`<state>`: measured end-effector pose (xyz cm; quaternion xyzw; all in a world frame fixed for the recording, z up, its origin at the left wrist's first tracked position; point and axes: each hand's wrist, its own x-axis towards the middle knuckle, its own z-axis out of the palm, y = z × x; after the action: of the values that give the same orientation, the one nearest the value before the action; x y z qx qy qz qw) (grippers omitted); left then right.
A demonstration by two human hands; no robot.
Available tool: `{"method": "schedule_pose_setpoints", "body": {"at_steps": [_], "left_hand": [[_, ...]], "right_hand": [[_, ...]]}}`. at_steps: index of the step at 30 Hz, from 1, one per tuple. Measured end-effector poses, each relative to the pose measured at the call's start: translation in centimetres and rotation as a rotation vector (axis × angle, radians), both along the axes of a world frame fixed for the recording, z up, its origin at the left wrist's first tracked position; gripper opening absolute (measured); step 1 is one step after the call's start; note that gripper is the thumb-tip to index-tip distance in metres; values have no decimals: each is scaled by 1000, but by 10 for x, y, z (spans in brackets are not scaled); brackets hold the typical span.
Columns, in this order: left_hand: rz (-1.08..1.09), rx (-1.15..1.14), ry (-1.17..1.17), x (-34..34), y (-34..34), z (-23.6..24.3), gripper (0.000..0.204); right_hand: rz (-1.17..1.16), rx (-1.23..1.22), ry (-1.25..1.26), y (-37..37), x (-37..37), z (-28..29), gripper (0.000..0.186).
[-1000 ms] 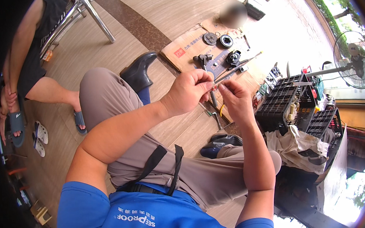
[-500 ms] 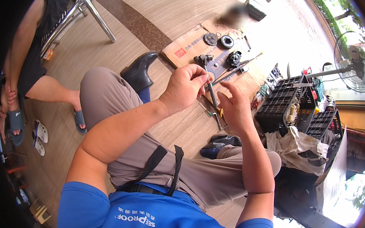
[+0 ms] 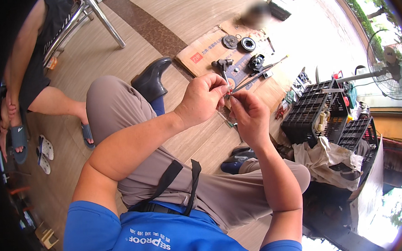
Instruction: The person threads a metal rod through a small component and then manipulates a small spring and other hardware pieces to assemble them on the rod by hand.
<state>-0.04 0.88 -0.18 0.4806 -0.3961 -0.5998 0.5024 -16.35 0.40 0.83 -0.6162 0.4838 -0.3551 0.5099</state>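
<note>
My left hand [image 3: 203, 99] is closed in a pinch, thumb against index finger, around a tiny reddish piece [image 3: 229, 91] whose kind is too small to make out. My right hand [image 3: 251, 118] meets it there, its thumb and fingertip pinched together at the same piece. Both hands are held above the floor between my knees. Just beyond them a dark metal tool with a hammer-like head [image 3: 222, 63] lies on a flattened cardboard sheet [image 3: 192, 51], its shaft partly hidden by my fingers.
On the cardboard lie a dark disc [image 3: 230, 41], a ring-shaped part [image 3: 248, 44], a black machine part [image 3: 256, 63] and long rods. Black crates [image 3: 307, 115] with a cloth [image 3: 328, 159] stand at right, near a fan [image 3: 391, 65]. Another person's leg [image 3: 56, 101] is at left.
My right hand has moved left and its spread thumb and finger have come together at the small reddish piece. My left hand stays nearly in place.
</note>
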Motion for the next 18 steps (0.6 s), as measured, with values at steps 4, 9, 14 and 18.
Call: {"method": "schedule_pose_setpoints", "body": {"at_steps": [4, 9, 14, 18], "left_hand": [[-4, 5, -15, -1, 0, 2, 9], [9, -39, -151, -4, 4, 4, 8], [-25, -165, -306, -6, 6, 0, 7], [-22, -186, -328, -7, 7, 0, 7]], "right_hand": [[-28, -112, 106, 0, 0, -2, 8], [-13, -188, 217, 2, -1, 18, 8], [-6, -232, 221, -1, -4, 19, 8], [13, -270, 251, -3, -6, 21, 7]]}}
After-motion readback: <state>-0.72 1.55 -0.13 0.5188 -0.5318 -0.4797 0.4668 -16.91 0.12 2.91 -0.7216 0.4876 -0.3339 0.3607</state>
